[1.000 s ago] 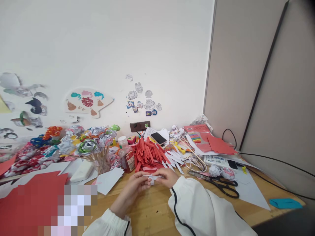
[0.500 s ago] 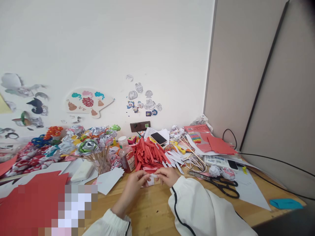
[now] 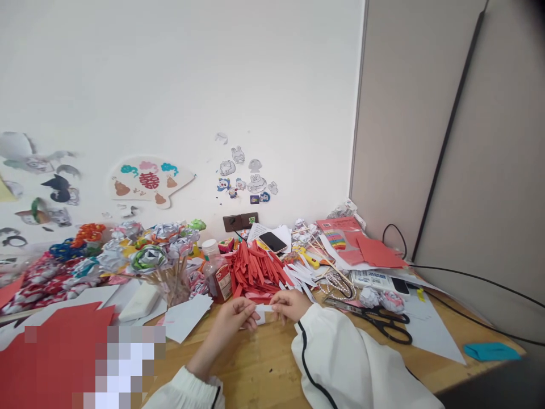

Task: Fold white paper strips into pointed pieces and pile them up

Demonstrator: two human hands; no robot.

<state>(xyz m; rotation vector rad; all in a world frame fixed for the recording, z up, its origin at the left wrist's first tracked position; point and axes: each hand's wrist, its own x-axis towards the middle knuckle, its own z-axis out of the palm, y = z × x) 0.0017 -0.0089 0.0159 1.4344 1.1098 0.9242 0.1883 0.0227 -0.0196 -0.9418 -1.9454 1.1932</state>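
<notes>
My left hand (image 3: 232,321) and my right hand (image 3: 289,304) meet over the wooden table (image 3: 259,363), both pinching a small folded white paper piece (image 3: 263,311) between their fingertips. The paper is mostly covered by the fingers. Just beyond my hands lies a heap of folded red paper strips (image 3: 255,270). Both arms wear white sleeves with a dark trim line.
Paper flowers on sticks (image 3: 149,255) and a red-labelled bottle (image 3: 217,272) stand to the left. Red sheets (image 3: 63,335) lie at the front left. Black scissors (image 3: 385,326), a phone (image 3: 273,241), beads and cables crowd the right. A teal paper (image 3: 489,351) lies near the right edge.
The hands have stayed at the same spot, shifting their fingers on the white paper; its visible strip has shrunk between them. The view has drifted slightly.
</notes>
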